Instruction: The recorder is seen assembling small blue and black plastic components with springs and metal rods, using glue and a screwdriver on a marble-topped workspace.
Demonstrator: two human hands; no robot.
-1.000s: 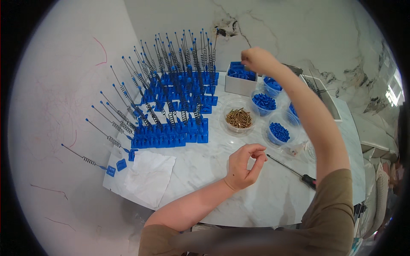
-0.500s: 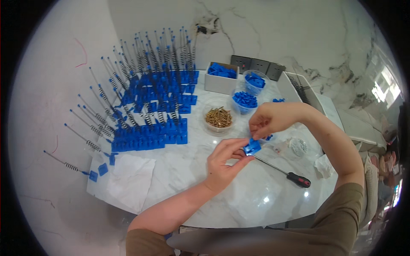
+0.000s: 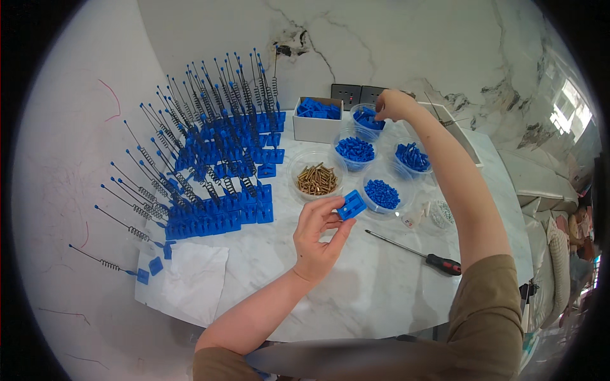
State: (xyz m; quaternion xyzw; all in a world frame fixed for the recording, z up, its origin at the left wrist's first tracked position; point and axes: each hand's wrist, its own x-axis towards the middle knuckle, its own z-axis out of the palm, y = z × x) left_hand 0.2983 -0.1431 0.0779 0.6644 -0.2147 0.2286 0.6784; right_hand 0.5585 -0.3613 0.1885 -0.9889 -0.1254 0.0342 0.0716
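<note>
Between the thumb and fingers of my left hand (image 3: 316, 244) is a square blue plastic part (image 3: 352, 204) with openings in its face, held above the table. My right hand (image 3: 396, 105) reaches to the far side, its fingers bent down into a clear tub (image 3: 353, 131) of flat blue plastic pieces (image 3: 367, 117). Those fingertips are partly hidden, so anything pinched there cannot be made out. A screwdriver (image 3: 443, 264) with a black and red handle lies on the table, right of my left hand.
Round tubs hold brass screws (image 3: 317, 180), blue caps (image 3: 382, 193) and other small blue parts (image 3: 354, 150). A white box (image 3: 318, 131) holds blue pieces. Many blue bases with upright springs (image 3: 219, 213) crowd the left. White paper (image 3: 194, 279) lies near them.
My right hand has left the blue part and moved up to the far tub. My left hand still holds the part, now raised slightly and shifted left.
</note>
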